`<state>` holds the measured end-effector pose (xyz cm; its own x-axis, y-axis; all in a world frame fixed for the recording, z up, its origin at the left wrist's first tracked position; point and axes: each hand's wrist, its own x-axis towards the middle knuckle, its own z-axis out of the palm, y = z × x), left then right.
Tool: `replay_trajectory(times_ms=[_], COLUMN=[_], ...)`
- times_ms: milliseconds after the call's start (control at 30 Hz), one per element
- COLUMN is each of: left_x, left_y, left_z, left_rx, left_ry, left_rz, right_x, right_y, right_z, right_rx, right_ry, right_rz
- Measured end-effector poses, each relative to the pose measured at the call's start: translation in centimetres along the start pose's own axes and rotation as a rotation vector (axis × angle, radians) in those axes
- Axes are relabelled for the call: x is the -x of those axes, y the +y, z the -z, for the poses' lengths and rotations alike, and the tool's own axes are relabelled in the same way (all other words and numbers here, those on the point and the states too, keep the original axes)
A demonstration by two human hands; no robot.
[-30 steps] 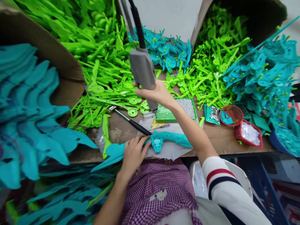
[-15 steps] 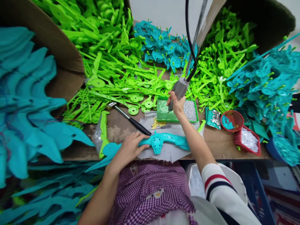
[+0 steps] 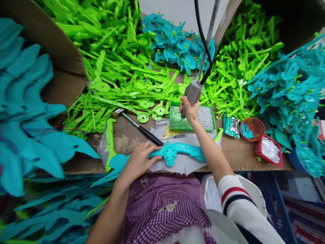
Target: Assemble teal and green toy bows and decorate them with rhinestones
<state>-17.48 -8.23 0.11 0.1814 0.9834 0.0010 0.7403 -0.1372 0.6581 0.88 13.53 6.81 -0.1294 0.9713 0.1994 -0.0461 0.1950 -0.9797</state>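
Observation:
A long teal plastic part [image 3: 186, 149] lies across a grey cloth [image 3: 182, 167] at the bench's front edge, with a raised animal-head shape in its middle. My left hand [image 3: 142, 157] grips its left portion, fingers on the far side and thumb on the near side. In my right hand [image 3: 190, 109] is a grey electric screwdriver [image 3: 195, 90], hanging from a black cable and a metal spring. Its tip points down over a green perforated tray [image 3: 175, 117], whose right side holds many small silvery screws. Just beyond my left hand lies a hammer [image 3: 142, 130] with a black handle.
Piles of lime-green plastic parts [image 3: 122, 78] cover the back of the bench. Teal parts [image 3: 175, 44] stand behind them and heap up on the right [image 3: 291, 84]. Large teal pieces [image 3: 38, 125] stack at left. Small red baskets [image 3: 274, 159] sit at the right.
The whole view has shifted slightly. My left hand stays on the teal part, and my right hand still holds the screwdriver over the green tray.

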Motion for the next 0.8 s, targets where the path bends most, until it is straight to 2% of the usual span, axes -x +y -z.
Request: replay_trajectory(times_ms=[333, 433, 533, 600, 667, 800], left_x=[0.0, 0.0, 0.0, -0.1, -0.1, -0.2], left_y=[-0.2, -0.2, -0.3, -0.4, -0.6, -1.1], left_z=[-0.2, -0.1, -0.1, -0.2, -0.2, -0.5], left_rx=[-0.011, -0.007, -0.019, -0.026, -0.025, -0.019], left_ry=[0.002, -0.002, -0.005, 0.004, 0.009, 0.006], left_rz=[0.012, 0.016, 0.003, -0.005, -0.012, -0.038], right_x=[-0.1, -0.6, -0.1, 1.5, 4.3, 10.5], right_y=[0.1, -0.8, -2.7, -4.3, -5.5, -5.8], right_z=[0.2, 0.7, 2.6, 4.8, 7.2, 11.2], right_rx=[-0.019, -0.072, -0.097, -0.116, -0.156, -0.194], right_ry=[0.027, 0.059, 0.082, 0.082, 0.070, 0.072], right_rz=[-0.015, -0.013, 0.034, 0.072, 0.104, 0.114])
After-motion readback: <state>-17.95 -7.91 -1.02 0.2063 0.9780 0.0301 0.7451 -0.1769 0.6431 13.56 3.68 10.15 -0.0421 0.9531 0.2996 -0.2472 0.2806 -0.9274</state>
